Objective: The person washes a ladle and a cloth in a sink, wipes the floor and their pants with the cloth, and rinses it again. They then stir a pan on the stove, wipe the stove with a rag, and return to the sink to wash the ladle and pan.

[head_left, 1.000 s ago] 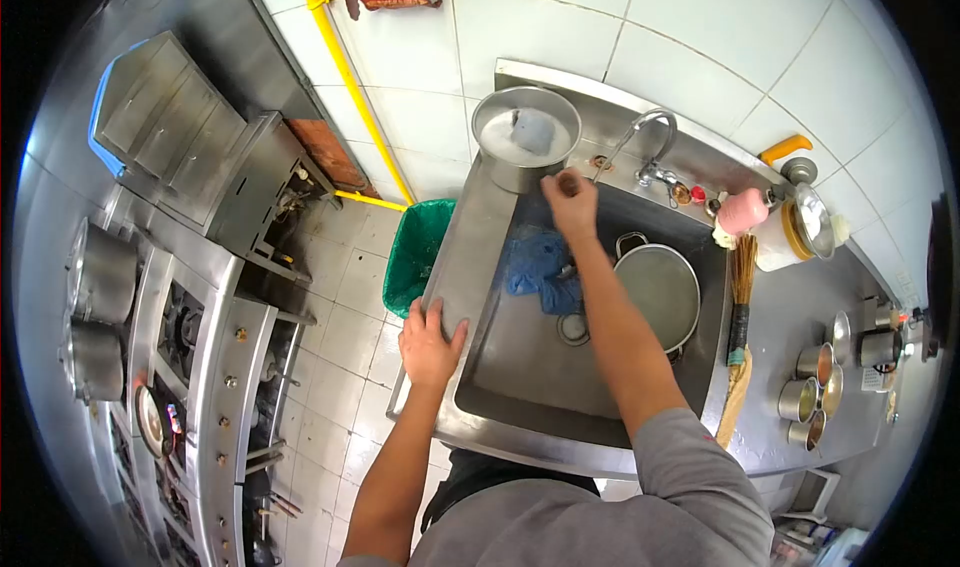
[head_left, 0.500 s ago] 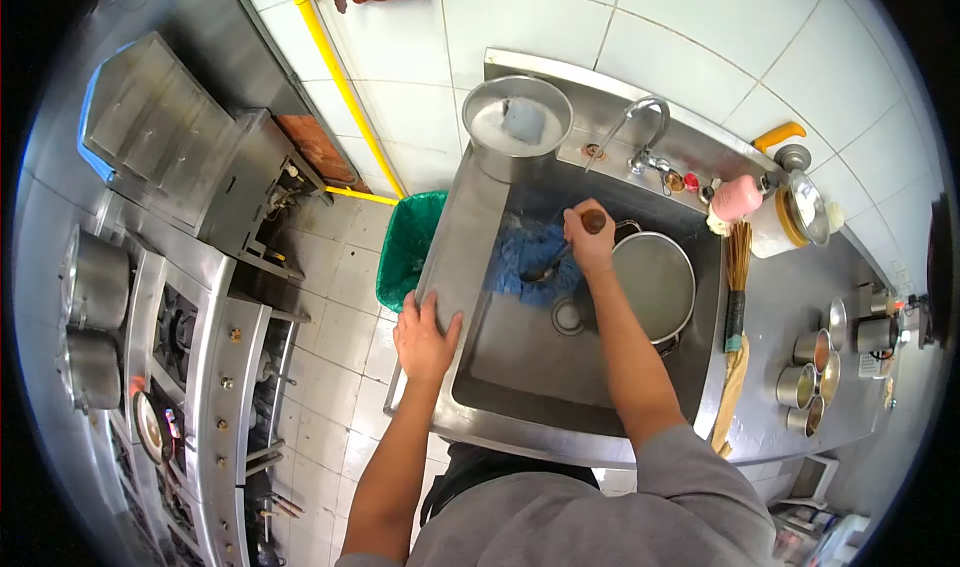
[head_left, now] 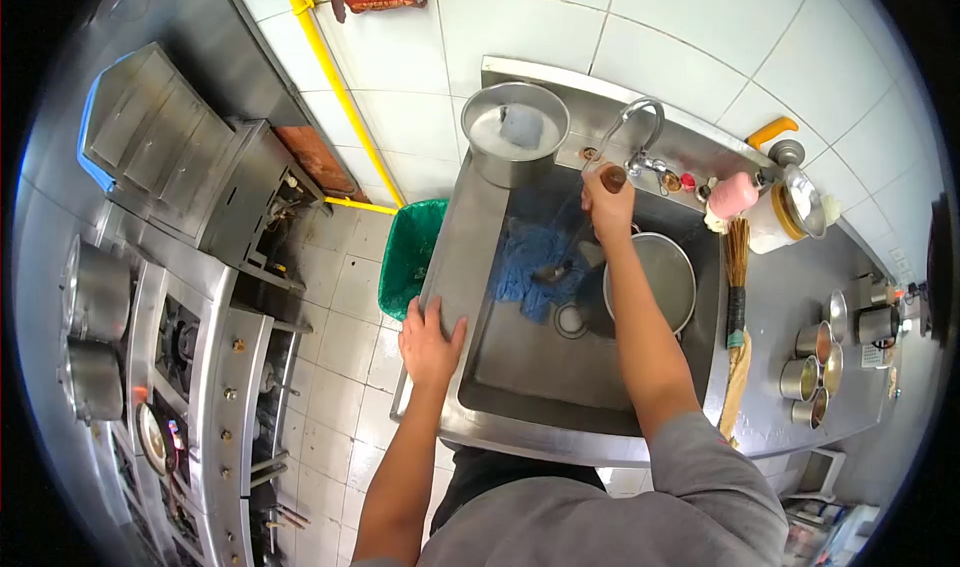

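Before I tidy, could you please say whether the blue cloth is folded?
Not folded: the blue cloth lies crumpled in the sink, with uneven edges.

White glazed tile with darkened grout covers the wall (head_left: 520, 17) across the top centre and upper right; a yellow pipe (head_left: 336, 77) slants down it at upper left, beside a grey metal panel (head_left: 240, 57) and a reddish-brown board (head_left: 315, 157). Floor (head_left: 345, 327), centre left: pale square tiles, scuffed and marked, running beneath a stainless cooking range (head_left: 247, 369) that fills the lower left, with a boxy steel unit (head_left: 165, 117) above it. Right side: steel worktop (head_left: 775, 367) against the tiling; lighting bright, with whitish glare along metal edges.
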